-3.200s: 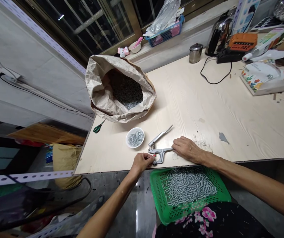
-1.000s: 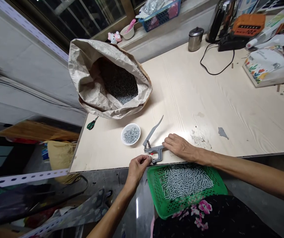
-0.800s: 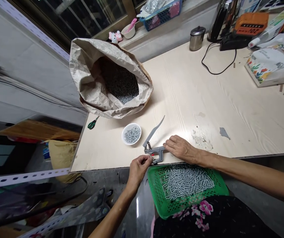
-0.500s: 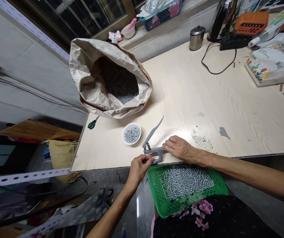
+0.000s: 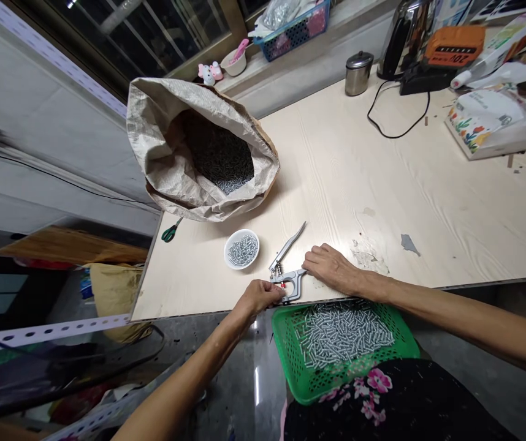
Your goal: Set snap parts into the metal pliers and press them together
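Observation:
Grey snap-fastener pliers [image 5: 296,283] lie at the table's front edge, with a spring and a red part near the jaw. Their long upper lever [image 5: 289,245] stands raised, apart from the lower handle. My right hand [image 5: 331,269] is closed around the end of that lower handle. At the jaw is my left hand [image 5: 260,296], its thumb and fingers pinched together; whatever is between the fingertips is hidden. Just beyond stands a white bowl [image 5: 226,260] of small metal pieces. Below the edge, a green basket [image 5: 290,373] holds many short metal tubes or screws.
A large woven sack [image 5: 152,159] of dark metal pieces stands at the back left. Green-handled scissors [image 5: 170,233] lie near the left edge. Farther back are a steel canister [image 5: 358,73], a black cord [image 5: 392,136] and a tissue pack [image 5: 488,122].
The pliers have tilted a little, and their raised lever now sits at a slightly different angle, its tip lower. My left hand has shifted slightly at the jaw; my right hand keeps its grip.

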`<state>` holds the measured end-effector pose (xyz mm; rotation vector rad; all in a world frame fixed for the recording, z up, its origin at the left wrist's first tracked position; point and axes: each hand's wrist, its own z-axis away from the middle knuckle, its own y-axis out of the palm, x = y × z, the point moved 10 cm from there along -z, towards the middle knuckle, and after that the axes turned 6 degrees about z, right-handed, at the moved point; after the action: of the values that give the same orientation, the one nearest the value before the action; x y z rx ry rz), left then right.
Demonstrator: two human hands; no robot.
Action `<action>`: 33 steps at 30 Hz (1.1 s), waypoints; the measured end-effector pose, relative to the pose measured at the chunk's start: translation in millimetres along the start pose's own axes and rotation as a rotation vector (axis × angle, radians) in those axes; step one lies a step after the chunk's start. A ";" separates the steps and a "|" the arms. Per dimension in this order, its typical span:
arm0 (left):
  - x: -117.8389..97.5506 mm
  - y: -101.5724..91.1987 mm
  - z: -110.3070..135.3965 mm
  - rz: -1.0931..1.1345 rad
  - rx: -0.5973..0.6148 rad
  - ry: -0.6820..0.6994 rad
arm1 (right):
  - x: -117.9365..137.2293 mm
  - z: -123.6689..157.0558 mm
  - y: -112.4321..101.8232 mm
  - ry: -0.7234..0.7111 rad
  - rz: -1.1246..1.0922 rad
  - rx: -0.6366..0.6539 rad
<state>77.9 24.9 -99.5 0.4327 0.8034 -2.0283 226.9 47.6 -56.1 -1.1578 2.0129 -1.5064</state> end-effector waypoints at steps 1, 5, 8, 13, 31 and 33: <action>0.3 -0.3 0.2 0.000 -0.002 -0.010 | -1.0 -0.8 1.0 0.008 -0.008 0.015; -1.4 0.4 2.2 0.023 -0.007 -0.016 | -7.5 -4.4 -1.8 0.020 -0.067 0.107; -5.2 1.7 4.4 0.046 -0.007 0.007 | -20.0 -9.5 -10.8 0.007 -0.106 0.124; -5.4 2.5 5.3 0.071 -0.013 0.004 | -45.5 -22.0 -2.3 -0.026 -0.066 0.218; 0.6 -3.7 8.2 -0.103 -0.100 0.112 | -35.8 -19.3 -10.9 0.035 -0.045 0.292; -8.2 -8.9 17.6 -0.290 -0.217 0.177 | -32.4 -16.6 -13.0 0.044 -0.047 0.279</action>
<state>75.0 21.5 -78.7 0.3927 1.2423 -2.1554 239.5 82.1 -43.9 -1.0723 1.7415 -1.7825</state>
